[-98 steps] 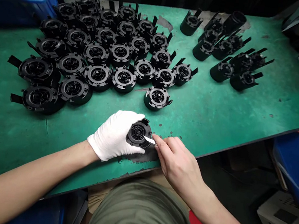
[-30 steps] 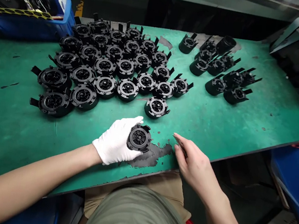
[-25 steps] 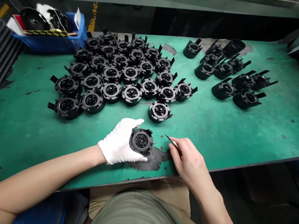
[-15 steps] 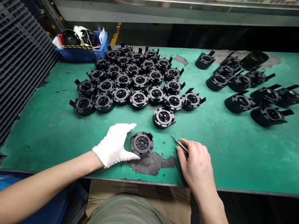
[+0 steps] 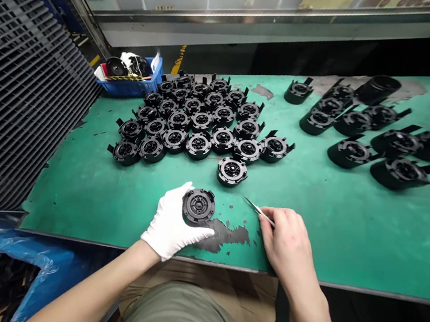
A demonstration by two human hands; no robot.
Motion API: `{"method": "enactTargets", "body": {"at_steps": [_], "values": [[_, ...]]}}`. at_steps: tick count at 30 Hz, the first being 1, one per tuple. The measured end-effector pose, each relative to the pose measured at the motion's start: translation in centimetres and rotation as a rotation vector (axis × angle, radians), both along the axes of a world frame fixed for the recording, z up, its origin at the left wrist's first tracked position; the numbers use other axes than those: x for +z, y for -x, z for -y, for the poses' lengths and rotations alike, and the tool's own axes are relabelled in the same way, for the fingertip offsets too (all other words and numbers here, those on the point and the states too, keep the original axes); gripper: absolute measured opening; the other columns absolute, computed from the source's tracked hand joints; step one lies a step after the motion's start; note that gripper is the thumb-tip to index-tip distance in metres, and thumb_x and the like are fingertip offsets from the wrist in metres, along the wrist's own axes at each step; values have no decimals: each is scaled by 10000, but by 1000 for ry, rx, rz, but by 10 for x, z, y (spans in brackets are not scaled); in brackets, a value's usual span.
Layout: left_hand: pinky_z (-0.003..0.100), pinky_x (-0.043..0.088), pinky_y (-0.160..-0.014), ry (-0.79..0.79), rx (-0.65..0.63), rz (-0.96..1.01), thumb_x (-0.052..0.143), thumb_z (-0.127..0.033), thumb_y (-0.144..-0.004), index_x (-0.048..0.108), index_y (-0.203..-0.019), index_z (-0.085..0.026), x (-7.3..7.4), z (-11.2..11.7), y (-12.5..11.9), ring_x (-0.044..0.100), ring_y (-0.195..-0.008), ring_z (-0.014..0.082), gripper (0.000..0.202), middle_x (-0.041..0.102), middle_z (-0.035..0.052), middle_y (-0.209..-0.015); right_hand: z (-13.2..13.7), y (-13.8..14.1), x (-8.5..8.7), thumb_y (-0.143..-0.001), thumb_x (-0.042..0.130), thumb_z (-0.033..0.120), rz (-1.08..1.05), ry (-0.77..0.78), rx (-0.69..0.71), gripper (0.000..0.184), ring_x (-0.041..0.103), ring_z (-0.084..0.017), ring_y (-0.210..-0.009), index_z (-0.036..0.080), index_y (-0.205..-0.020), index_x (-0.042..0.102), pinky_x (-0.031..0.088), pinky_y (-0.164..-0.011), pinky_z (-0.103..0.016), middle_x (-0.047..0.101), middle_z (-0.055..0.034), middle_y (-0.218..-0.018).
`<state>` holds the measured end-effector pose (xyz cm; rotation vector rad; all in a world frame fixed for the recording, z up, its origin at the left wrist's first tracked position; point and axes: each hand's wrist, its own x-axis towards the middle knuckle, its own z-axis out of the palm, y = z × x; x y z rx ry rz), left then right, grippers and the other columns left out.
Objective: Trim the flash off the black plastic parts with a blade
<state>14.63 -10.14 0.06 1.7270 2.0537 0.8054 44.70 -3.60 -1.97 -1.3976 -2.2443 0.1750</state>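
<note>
My left hand [image 5: 175, 224], in a white glove, grips a round black plastic part [image 5: 199, 205] at its left side, its ribbed face turned up. The thumb stretches along below the part, and the other fingers are mostly hidden behind it. My bare right hand [image 5: 287, 239] is closed around a slim pointed knife [image 5: 258, 209], whose bright tip points up and left. The knife is apart from the held part. Just beyond my hands, a single similar black part [image 5: 231, 171] stands on the green tabletop [image 5: 275, 185].
Several round black parts [image 5: 199, 143] stand grouped at the back left. Taller black cylinders [image 5: 351, 151] with upright tabs stand at the right. A blue bin [image 5: 129, 86] is at the far left, near stacked black grids [image 5: 20, 103]. A plastic-lined blue crate [image 5: 50, 271] sits below the table edge.
The view has shifted and tilted slightly. My left thumb has moved rightward along the lower side of the held part. The right hand still holds the knife.
</note>
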Motion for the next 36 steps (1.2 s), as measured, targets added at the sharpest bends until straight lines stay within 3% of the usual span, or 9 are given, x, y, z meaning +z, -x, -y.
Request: {"method": "enactTargets", "body": {"at_steps": [8,12,15,18,21,26,30,34,36], "values": [[623,492,-1264,53,-70,115,1009,-500,-635,467,-1578,-167,0,-15,4,664,-1403,414,1137,691,197,-1474,35,-5,9,-1141,544,346,-231,9,-102,143,714,-238,-929,224,-1182,604,565,-841,-370,728,-84,-1081],[622,455,-1305,97,-169,176,975,-413,-658,420,-1619,-173,9,-11,13,647,-1426,402,1135,672,189,-1514,46,-2,7,-1139,556,365,-285,47,-94,212,773,-221,-970,229,-1286,627,601,-864,-333,769,-81,-1152],[626,418,-1337,169,-259,202,935,-407,-715,357,-1680,-195,18,-3,27,570,-1521,409,1145,596,196,-1618,50,1,8,-1138,557,366,-307,56,-62,270,790,-225,-1018,228,-1356,635,619,-901,-329,784,-85,-1185],[639,369,-1367,184,-217,232,957,-460,-727,342,-1700,-235,21,6,39,440,-1628,424,1172,456,191,-1736,50,4,8,-1139,558,355,-314,48,-47,283,793,-222,-1026,224,-1376,639,628,-914,-327,786,-89,-1197],[637,374,-1366,150,-207,246,998,-478,-707,373,-1687,-254,17,11,44,427,-1634,430,1184,413,189,-1757,50,4,8,-1141,557,339,-314,45,-18,290,788,-221,-1053,222,-1395,632,628,-934,-329,779,-95,-1225],[591,537,-1239,56,-242,220,1003,-396,-723,617,-1462,-227,15,4,35,648,-1416,382,850,663,166,-1483,50,2,6,-1136,561,305,-298,65,42,288,784,-238,-1080,231,-1408,625,631,-968,-370,775,-104,-1246],[473,690,-963,50,-1,322,1032,-381,-680,708,-1199,-210,20,11,15,781,-1020,273,635,764,70,-1108,53,0,5,-1131,565,302,-301,70,52,300,790,-252,-1072,236,-1418,620,643,-941,-384,776,-113,-1246],[397,713,-867,142,12,581,937,-424,-820,646,-1396,-196,34,43,2,807,-936,219,684,793,103,-1179,61,3,10,-1127,566,274,-309,84,58,312,788,-247,-1095,247,-1434,613,635,-976,-381,775,-107,-1275],[397,710,-889,94,-31,521,841,-412,-938,630,-1447,-212,45,52,10,812,-936,206,586,797,113,-1218,67,9,15,-1125,569,259,-325,104,84,296,790,-238,-1108,244,-1416,614,629,-992,-364,779,-98,-1277]]}}
